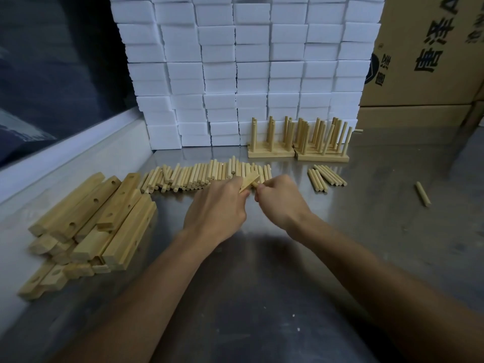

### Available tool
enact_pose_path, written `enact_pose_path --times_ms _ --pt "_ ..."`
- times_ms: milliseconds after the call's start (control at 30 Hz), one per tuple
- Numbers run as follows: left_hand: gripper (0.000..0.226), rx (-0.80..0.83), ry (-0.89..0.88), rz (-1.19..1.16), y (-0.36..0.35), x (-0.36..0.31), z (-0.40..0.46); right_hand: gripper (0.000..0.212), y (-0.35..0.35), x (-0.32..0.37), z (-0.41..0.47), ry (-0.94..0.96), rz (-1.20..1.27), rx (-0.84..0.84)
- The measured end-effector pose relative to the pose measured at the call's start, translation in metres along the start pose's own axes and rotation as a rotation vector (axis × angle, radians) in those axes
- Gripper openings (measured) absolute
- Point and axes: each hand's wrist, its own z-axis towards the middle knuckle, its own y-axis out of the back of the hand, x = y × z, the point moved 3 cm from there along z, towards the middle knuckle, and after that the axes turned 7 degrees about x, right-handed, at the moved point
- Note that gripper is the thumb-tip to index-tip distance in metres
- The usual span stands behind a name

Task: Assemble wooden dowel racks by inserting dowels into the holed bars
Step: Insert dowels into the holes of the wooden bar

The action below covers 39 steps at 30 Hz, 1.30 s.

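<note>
My left hand (218, 205) grips a holed wooden bar (248, 182), of which only the far end shows past my fingers. My right hand (280, 199) pinches a dowel (255, 185) whose tip meets the bar. Both hands are at the middle of the steel table. Behind them lies a long row of loose dowels (199, 174). A pile of holed bars (99, 218) is stacked at the left. Assembled racks (298, 140) with upright dowels stand at the back.
A small bunch of dowels (326, 178) lies right of my hands, and a single dowel (423, 193) farther right. White foam blocks (243, 69) are stacked along the back. Cardboard boxes (429, 53) stand at the right. The steel table (262, 284) has bare surface in front.
</note>
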Motion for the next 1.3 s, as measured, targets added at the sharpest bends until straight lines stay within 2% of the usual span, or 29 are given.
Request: enact_pose_path --times_ms 67,133,267,367,533,633,700,767,867,933,1067,1167,1300 --pt "0.014 -0.013 -0.001 -0.005 -0.001 0.0 -0.001 0.017 0.003 0.0 0.002 -0.111 0.171 0.08" --pt "0.014 -0.015 -0.001 -0.018 -0.005 0.001 0.001 0.015 0.007 0.001 0.001 -0.139 0.208 0.124" --pt "0.014 -0.099 0.014 -0.14 -0.008 -0.002 0.003 0.03 0.016 0.002 0.004 0.047 -0.013 0.048" --pt "0.023 -0.107 0.046 -0.274 -0.015 -0.008 0.004 0.03 0.027 -0.005 0.007 0.145 -0.086 -0.021" --pt "0.033 0.109 0.235 -0.764 -0.03 -0.002 0.009 0.028 0.035 -0.019 0.015 0.281 -0.245 -0.169" --pt "0.033 0.048 0.406 -0.975 -0.034 0.01 0.005 0.044 0.04 -0.025 0.018 0.326 -0.157 -0.255" --pt "0.029 -0.005 0.524 -1.077 -0.034 0.018 0.003 0.041 0.047 -0.035 0.02 0.301 -0.178 -0.327" --pt "0.025 -0.036 0.582 -1.153 -0.035 0.023 0.003 0.036 0.052 -0.048 0.022 0.221 -0.389 -0.353" --pt "0.013 -0.049 0.596 -1.206 -0.035 0.026 0.003 0.045 0.054 -0.063 0.029 -0.018 -0.623 -0.173" --pt "0.009 -0.055 0.609 -1.238 -0.036 0.027 0.004 0.041 0.051 -0.067 0.032 -0.139 -0.754 -0.081" --pt "0.008 -0.097 0.653 -1.305 -0.035 0.028 0.004 0.031 0.053 -0.061 0.031 -0.094 -0.741 -0.265" --pt "0.007 -0.098 0.657 -1.328 -0.035 0.028 0.004 0.016 0.053 -0.06 0.029 -0.061 -0.652 -0.272" --pt "0.007 -0.098 0.661 -1.354 -0.035 0.029 0.004 0.016 0.053 -0.057 0.029 -0.033 -0.613 -0.275"
